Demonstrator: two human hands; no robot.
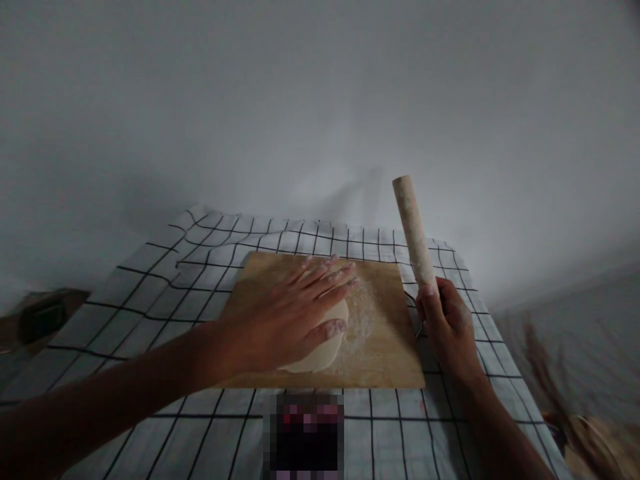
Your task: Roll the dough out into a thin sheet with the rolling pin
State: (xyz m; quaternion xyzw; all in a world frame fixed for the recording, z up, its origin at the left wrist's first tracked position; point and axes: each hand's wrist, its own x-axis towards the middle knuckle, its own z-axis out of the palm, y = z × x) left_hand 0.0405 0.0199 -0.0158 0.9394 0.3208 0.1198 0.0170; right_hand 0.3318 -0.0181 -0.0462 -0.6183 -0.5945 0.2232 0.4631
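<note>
Far left edge: a dark, blurred object [43,317] is sitting beside the table; its identity cannot be told. A white cloth with a black grid [150,293] is covering the table, rumpling along the far edge. A wooden board [385,353] is lying on the cloth at the middle of the table, closer to the far edge than the near one.

The left hand [295,313] is reaching in from the left, palm down, fingers spread flat and dusted with flour, pressing on a pale lump of dough [325,353] at the board's centre; it is gripping nothing. Loose flour [365,320] is lying on the board just right of the dough.

The right hand [447,320] is hovering at the board's right edge, closed around the lower end of a wooden rolling pin [413,233], which is standing nearly upright, tilting slightly left.
</note>
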